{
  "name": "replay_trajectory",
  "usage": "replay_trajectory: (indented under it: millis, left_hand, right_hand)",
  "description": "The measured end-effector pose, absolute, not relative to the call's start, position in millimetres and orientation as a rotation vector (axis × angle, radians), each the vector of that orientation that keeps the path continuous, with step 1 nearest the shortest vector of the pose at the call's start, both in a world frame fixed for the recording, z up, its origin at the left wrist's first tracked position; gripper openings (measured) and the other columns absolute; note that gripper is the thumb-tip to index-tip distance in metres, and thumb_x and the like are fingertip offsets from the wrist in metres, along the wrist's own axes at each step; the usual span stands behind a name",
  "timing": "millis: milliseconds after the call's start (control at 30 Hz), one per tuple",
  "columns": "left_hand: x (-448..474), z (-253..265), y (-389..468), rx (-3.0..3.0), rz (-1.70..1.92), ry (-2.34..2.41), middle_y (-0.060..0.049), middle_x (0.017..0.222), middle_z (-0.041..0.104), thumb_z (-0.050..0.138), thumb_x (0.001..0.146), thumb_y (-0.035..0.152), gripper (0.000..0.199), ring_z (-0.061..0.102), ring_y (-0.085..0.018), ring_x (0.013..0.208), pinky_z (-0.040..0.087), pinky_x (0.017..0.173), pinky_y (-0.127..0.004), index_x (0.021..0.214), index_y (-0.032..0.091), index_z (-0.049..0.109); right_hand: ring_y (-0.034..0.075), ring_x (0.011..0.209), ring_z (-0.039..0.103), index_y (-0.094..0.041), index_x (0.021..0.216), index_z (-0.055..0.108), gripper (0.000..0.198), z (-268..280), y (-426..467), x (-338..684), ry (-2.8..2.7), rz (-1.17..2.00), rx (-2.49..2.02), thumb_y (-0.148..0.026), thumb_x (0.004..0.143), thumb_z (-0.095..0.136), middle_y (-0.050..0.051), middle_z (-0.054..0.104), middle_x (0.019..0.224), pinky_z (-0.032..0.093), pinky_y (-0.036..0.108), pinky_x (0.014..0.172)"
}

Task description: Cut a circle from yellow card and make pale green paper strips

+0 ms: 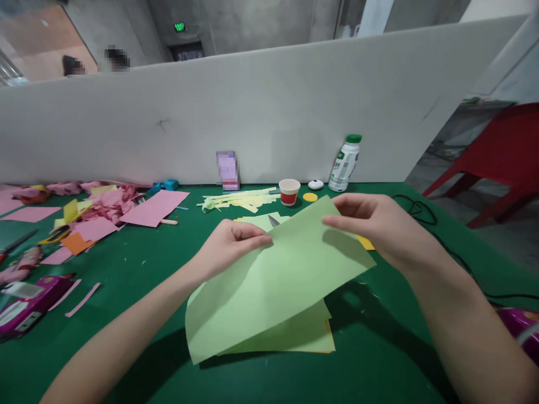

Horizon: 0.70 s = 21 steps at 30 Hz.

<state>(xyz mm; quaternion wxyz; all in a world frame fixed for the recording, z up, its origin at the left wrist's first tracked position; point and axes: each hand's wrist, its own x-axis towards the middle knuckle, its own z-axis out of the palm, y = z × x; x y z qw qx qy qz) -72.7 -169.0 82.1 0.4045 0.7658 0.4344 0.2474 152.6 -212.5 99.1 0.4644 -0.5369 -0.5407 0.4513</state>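
Note:
A large sheet of light green paper (278, 280) is held up at a slant between my two hands. My left hand (233, 244) pinches its upper edge between thumb and fingers. At the upper right corner my right hand (366, 219) grips the same sheet, thumb on the near face. Below it lie more green sheets (290, 336) with a sliver of orange paper at their edge. Just behind the sheet's top edge a pointed metal blade tip (273, 221) pokes out; the rest of that tool is hidden.
Green and yellow paper strips (244, 199), a red-and-white paper cup (289, 193) and a green-capped bottle (345, 164) stand along the white partition (269, 118). Pink paper scraps (109, 207) and a purple box-like item (33, 306) are at left. A black cable (458, 261) runs at right.

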Motion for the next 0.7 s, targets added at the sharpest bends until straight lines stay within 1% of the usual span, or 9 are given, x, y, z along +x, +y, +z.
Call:
replay_trajectory:
  millis: [67, 167, 233, 333, 433, 600, 700]
  left_hand:
    - [-76.4, 78.2, -170.5, 1.937, 0.632, 1.101, -0.002, 0.067, 0.065, 0.059, 0.073, 0.042, 0.028, 0.051, -0.010, 0.054, 0.038, 0.048, -0.020, 0.071, 0.016, 0.069]
    - [-79.5, 76.9, -173.2, 1.966, 0.611, 1.085, -0.002, 0.067, 0.065, 0.059, 0.074, 0.039, 0.025, 0.050, -0.009, 0.055, 0.038, 0.049, -0.020, 0.070, 0.016, 0.069]
    - [-80.7, 77.0, -173.9, 1.956, 0.590, 1.086, -0.002, 0.067, 0.065, 0.058, 0.074, 0.039, 0.025, 0.049, -0.009, 0.054, 0.037, 0.048, -0.019, 0.071, 0.016, 0.069]
    - [-82.3, 75.7, -172.7, 1.903, 0.569, 1.106, -0.001, 0.067, 0.064, 0.059, 0.074, 0.041, 0.028, 0.048, -0.009, 0.054, 0.037, 0.047, -0.019, 0.071, 0.016, 0.068]
    - [-83.3, 72.5, -171.0, 1.884, 0.573, 1.121, -0.002, 0.068, 0.065, 0.059, 0.073, 0.042, 0.027, 0.049, -0.009, 0.054, 0.037, 0.048, -0.020, 0.071, 0.016, 0.068]
    - [-81.9, 71.9, -172.4, 1.903, 0.559, 1.132, -0.001, 0.066, 0.064, 0.057, 0.075, 0.042, 0.029, 0.049, -0.009, 0.052, 0.037, 0.047, -0.019, 0.070, 0.016, 0.068]
    - [-81.1, 76.1, -175.5, 1.953, 0.554, 1.123, -0.002, 0.066, 0.065, 0.056, 0.076, 0.043, 0.030, 0.049, -0.009, 0.053, 0.037, 0.047, -0.019, 0.071, 0.016, 0.069]
  right_hand:
    - [0.016, 0.062, 0.064, -0.023, 0.075, 0.068, 0.019, 97.6, -210.2, 150.8, -1.418, 1.229, -1.428, -0.022, 0.057, 0.073, -0.001, 0.068, 0.072, 0.050, 0.022, 0.051]
    - [0.017, 0.057, 0.064, -0.020, 0.075, 0.069, 0.017, 94.8, -208.0, 147.8, -1.500, 1.262, -1.588, -0.027, 0.059, 0.071, 0.002, 0.068, 0.070, 0.048, 0.023, 0.045]
    - [0.017, 0.056, 0.062, -0.019, 0.074, 0.069, 0.015, 93.6, -207.3, 148.6, -1.561, 1.272, -1.584, -0.030, 0.063, 0.068, 0.003, 0.068, 0.068, 0.047, 0.023, 0.044]
    - [0.017, 0.055, 0.061, -0.019, 0.069, 0.069, 0.011, 93.0, -206.5, 154.3, -1.664, 1.278, -1.466, -0.028, 0.067, 0.063, 0.003, 0.068, 0.067, 0.047, 0.025, 0.044]
    - [0.017, 0.055, 0.061, -0.020, 0.064, 0.067, 0.008, 92.4, -205.0, 158.7, -1.719, 1.235, -1.386, -0.025, 0.066, 0.062, 0.002, 0.068, 0.067, 0.047, 0.026, 0.045]
    - [0.019, 0.062, 0.062, -0.019, 0.061, 0.063, 0.008, 88.3, -200.4, 154.2, -1.668, 1.298, -1.515, -0.026, 0.066, 0.062, 0.003, 0.068, 0.072, 0.049, 0.028, 0.052]
    - [0.019, 0.059, 0.062, -0.019, 0.057, 0.060, 0.010, 87.2, -201.0, 151.1, -1.593, 1.287, -1.553, -0.025, 0.066, 0.061, 0.002, 0.066, 0.065, 0.048, 0.029, 0.050]
